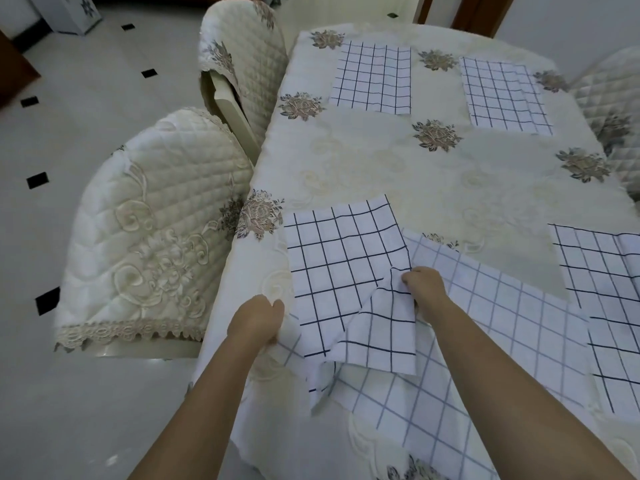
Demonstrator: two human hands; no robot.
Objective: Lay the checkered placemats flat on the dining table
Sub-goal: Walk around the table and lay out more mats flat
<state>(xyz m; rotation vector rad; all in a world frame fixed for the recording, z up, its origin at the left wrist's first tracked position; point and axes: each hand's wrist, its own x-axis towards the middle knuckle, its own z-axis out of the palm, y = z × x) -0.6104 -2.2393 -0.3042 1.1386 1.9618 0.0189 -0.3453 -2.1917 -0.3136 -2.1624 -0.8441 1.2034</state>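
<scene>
here's the dining table [433,188] under a cream tablecloth [381,168] stitched with brown flowers, and there are checkered placemats all over it. far left placemat [372,77] lies flat. far right placemat [505,95] is flat too, with a second layer showing along its right side. near right placemat [602,299] runs off the right edge of view, a fold line near its top right.

now the action, near left corner of the table. the bold-lined placemat [336,265] sits square to the left edge, but its near right corner is flipped up and creased over itself. the right hand [424,287] is on that flap, fingers curled and pinching the folded cloth at its peak. underneath lies a pale-lined placemat [485,341], skewed at an angle, spreading to the right and toward the near edge, rumpled where it drops over the side.

the left hand [258,320] is at the table's left edge, fingers closed tight around cloth, right where the pale-lined mat peeks out from under the bold one.

to the left, a near chair [152,244] and a far chair [239,64] in quilted cream covers stand on a white floor [86,116] with small black tiles.
</scene>
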